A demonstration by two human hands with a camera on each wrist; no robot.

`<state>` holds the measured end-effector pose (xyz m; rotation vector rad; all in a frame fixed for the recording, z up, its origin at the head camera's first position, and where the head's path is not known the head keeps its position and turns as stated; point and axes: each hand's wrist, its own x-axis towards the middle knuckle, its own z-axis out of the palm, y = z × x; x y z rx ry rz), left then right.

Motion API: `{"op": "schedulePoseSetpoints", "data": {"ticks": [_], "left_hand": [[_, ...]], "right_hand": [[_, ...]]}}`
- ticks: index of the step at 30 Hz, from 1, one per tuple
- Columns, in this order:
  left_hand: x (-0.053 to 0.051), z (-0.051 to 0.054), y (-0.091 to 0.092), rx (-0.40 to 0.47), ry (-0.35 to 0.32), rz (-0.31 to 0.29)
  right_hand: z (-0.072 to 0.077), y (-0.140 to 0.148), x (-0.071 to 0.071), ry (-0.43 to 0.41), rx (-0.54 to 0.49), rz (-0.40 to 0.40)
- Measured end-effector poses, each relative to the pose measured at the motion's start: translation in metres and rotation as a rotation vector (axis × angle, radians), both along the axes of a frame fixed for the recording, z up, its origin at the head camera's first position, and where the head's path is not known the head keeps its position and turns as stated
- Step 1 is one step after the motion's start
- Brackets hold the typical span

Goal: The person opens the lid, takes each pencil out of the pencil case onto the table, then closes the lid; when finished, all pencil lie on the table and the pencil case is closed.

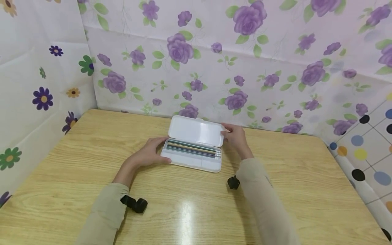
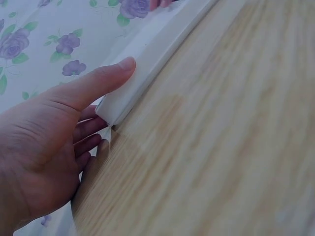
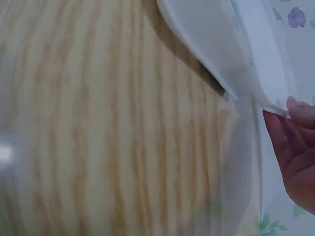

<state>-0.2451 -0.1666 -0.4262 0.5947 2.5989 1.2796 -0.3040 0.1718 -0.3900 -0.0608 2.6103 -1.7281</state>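
White case (image 1: 185, 159), mid-frame on the table (image 1: 190, 194); lid (image 1: 190, 131) already up, pencils (image 1: 191, 148) inside, opening or closing unclear; left hand (image 1: 148, 153) grips its left end, thumb and fingers apart; right hand (image 1: 235, 137) pinches the lid's edge; flowered cloth (image 1: 208, 75) behind might crowd it.

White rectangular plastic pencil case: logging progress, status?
Left grip holds case at left end; right grip pinches raised white lid at right edge. Slim multicoloured pencils inside. Nothing visibly blocking lid.

We count one case (image 1: 186, 159), two hands (image 1: 149, 152) (image 1: 237, 138) touching it, one table (image 1: 183, 185) beneath it, pencils (image 1: 193, 149) inside it (number unclear).
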Motion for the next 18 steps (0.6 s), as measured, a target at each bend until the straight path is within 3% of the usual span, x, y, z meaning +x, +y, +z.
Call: {"op": "schedulePoseSetpoints", "data": {"ticks": [3,9,15,18], "left_hand": [[0.001,0.0,-0.001,-0.008,0.001,-0.003],[0.002,0.003,0.0,-0.002,-0.005,-0.009],[0.002,0.001,0.0,0.004,-0.008,-0.033],[0.002,0.0,0.001,0.014,-0.022,-0.02]], "right_hand": [[-0.006,0.003,0.001,-0.064,0.057,0.051],[-0.012,0.005,-0.004,-0.023,0.227,0.113],[-0.015,0.0,-0.009,0.016,0.319,0.089],[-0.016,-0.003,-0.012,0.024,0.311,0.078]]}}
